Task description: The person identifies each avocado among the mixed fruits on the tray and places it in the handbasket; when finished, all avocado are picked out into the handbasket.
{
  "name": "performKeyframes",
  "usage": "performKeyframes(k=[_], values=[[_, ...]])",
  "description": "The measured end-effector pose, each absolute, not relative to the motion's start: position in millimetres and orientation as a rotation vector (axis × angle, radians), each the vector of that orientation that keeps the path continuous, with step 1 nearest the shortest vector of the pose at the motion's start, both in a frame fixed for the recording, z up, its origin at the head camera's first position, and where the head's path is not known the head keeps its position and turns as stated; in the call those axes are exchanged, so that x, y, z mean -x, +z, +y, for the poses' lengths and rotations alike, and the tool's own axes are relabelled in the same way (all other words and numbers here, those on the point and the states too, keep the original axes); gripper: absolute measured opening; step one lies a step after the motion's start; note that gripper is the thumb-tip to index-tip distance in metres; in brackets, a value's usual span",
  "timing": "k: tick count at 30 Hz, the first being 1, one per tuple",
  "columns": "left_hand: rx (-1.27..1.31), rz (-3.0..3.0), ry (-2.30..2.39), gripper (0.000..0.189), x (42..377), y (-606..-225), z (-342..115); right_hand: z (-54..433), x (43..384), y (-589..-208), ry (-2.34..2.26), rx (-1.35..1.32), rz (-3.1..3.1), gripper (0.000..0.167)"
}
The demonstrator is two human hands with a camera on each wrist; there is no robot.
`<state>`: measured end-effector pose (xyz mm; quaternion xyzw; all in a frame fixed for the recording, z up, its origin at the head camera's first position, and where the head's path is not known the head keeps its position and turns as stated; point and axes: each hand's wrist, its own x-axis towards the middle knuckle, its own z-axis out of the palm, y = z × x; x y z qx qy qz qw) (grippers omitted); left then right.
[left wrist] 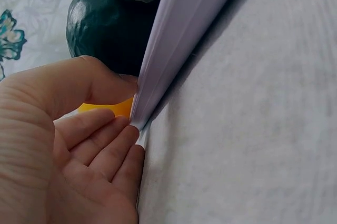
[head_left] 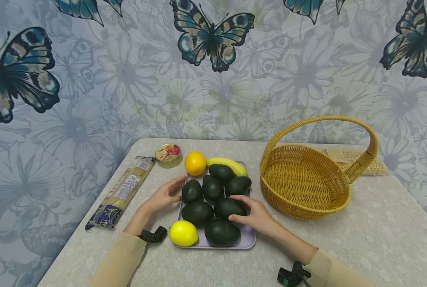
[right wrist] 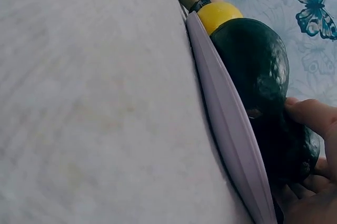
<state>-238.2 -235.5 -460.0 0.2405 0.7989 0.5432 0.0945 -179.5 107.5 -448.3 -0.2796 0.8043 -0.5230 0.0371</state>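
On a lilac tray (head_left: 248,238) lie several dark green avocados, a yellow lemon (head_left: 183,233), an orange (head_left: 195,163) and a banana (head_left: 223,162). My right hand (head_left: 254,215) grips one avocado (head_left: 225,208) at the tray's right side, thumb on the near side and fingers on the far side. The right wrist view shows this avocado (right wrist: 287,150) beside another one (right wrist: 253,61). At the tray's left edge my left hand (head_left: 167,195) has its thumb and fingers spread apart. Its fingertips (left wrist: 134,132) meet the tray's rim (left wrist: 168,40) in the left wrist view.
A wicker basket (head_left: 303,211) with a tall handle stands right of the tray. Behind it lies a woven straw item (head_left: 373,161), partly hidden. A packet of spaghetti (head_left: 123,191) and a round tin (head_left: 168,155) lie to the left. A butterfly-patterned wall closes the back.
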Motion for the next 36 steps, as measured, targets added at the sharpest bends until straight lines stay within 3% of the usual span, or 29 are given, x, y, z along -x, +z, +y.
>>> performKeyframes(k=[20, 36], values=[[-0.692, 2.379, 1.592, 0.068, 239.3, -462.9, -236.0, 129.6, 183.2, -373.8, -1.731, 0.900, 2.286, 0.054], [-0.695, 2.379, 1.589, 0.069, 238.9, -462.1, -237.3, 201.2, 187.7, -333.7, -1.773, 1.042, 2.268, 0.053]])
